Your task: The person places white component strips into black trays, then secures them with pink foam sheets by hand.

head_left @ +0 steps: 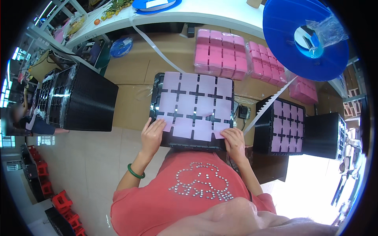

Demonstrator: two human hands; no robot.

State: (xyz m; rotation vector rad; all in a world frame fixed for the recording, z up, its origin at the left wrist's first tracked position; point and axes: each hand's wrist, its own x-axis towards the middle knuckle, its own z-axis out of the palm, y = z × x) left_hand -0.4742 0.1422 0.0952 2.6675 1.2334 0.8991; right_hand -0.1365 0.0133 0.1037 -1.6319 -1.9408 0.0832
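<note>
A black tray [156,85] lies in front of me, covered with several pale pink square sheets [197,100] set in rows. My left hand [152,133] rests on the near left corner, its fingers on the pink sheet there. My right hand [234,138] presses on the near right corner, fingertips on the last pink sheet. A green bangle [135,172] circles my left wrist. Neither hand lifts anything.
A tall stack of black trays [84,100] stands at the left. Another tray with pink sheets [280,126] and a black stack [325,135] stand at the right. Wrapped pink packs [221,53] lie beyond. A blue reel [291,35] feeds a white tape [267,106].
</note>
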